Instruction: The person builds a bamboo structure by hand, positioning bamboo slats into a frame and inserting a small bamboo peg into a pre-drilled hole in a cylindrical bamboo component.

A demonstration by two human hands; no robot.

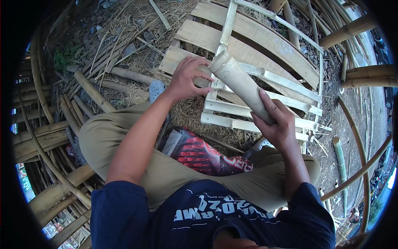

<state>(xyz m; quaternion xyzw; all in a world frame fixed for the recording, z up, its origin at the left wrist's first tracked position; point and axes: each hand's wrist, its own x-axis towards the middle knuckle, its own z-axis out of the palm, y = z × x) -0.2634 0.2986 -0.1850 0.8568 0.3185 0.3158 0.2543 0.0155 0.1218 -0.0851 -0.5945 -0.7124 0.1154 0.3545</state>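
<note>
The bamboo tube slanted toward 1 o'clock, above the slatted frame. The right hand clamped its 5 o'clock end, apparently to support it; the left hand curved by its 11 o'clock end, grip unclear.

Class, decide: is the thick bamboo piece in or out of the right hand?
In: the right hand is closed around the bamboo piece, at the end nearer the person.

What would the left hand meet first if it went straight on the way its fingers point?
Most likely the upper end of the pale bamboo tube, which the right hand grips lower down. Depth is unclear, so the left hand might pass beneath it.
</note>
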